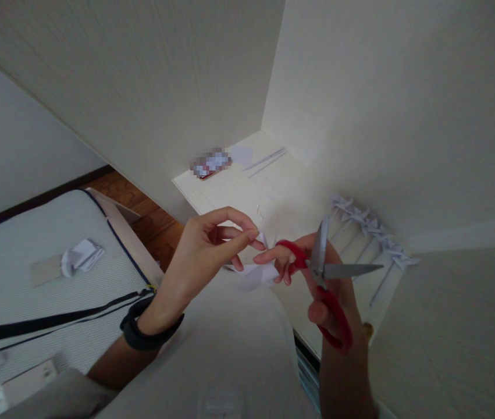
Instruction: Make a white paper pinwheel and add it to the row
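My left hand point(212, 244), with a dark band at the wrist, pinches a small folded piece of white paper point(263, 239) between thumb and forefinger. Across from it, my right hand point(284, 259) has red-handled scissors point(317, 269) looped over its thumb and fingers. The scissor blades are spread apart and point up and to the right, away from the paper. A larger white paper part point(253, 277) hangs below the fingertips of both hands, touching the right fingers. Whether it joins the pinched piece is hidden by the fingers.
On the white tabletop point(225, 195) lie a blurred phone point(210, 163), a paper sheet point(242, 155) and thin sticks point(269, 160). Several folded paper shapes on sticks point(371, 228) line the right side. Walls enclose the back and right. A bed point(46, 233) holds folded paper point(84, 255).
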The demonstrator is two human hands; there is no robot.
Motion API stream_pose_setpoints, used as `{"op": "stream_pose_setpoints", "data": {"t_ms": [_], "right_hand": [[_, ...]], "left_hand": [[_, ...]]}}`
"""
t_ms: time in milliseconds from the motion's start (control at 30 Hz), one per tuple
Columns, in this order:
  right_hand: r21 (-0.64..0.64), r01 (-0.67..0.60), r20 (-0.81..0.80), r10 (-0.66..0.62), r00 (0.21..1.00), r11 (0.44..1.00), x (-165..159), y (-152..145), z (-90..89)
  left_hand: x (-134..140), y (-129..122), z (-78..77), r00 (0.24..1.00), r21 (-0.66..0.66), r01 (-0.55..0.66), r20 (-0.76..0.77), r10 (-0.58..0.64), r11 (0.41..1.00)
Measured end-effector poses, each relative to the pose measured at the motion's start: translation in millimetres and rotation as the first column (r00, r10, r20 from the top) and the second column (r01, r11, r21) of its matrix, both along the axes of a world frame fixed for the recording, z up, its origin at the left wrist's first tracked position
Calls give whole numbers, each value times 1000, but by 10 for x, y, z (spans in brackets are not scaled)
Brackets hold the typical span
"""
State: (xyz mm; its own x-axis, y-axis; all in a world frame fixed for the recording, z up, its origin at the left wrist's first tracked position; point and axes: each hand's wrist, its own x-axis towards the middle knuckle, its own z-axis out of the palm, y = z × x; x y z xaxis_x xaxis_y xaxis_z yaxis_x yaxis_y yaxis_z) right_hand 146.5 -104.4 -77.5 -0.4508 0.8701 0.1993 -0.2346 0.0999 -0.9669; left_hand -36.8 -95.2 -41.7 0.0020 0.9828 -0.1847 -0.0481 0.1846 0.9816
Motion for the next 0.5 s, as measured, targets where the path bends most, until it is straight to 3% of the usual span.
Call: {"op": "stream_pose_setpoints", "data": {"t_ms": [200,367,500], "right_hand": [[73,65,156,-76,985,995,-17,-5,10],[90,43,226,-63,972,995,-64,-56,87],[184,37,321,-96,942,982,-96,-68,128]], "left_hand": [[0,3,-40,1000,-17,0,-16,0,1000],[-7,3,-104,1000,-73,21,-12,-22,997],[-15,19,-163,999,-95,36,35,-33,995]]}}
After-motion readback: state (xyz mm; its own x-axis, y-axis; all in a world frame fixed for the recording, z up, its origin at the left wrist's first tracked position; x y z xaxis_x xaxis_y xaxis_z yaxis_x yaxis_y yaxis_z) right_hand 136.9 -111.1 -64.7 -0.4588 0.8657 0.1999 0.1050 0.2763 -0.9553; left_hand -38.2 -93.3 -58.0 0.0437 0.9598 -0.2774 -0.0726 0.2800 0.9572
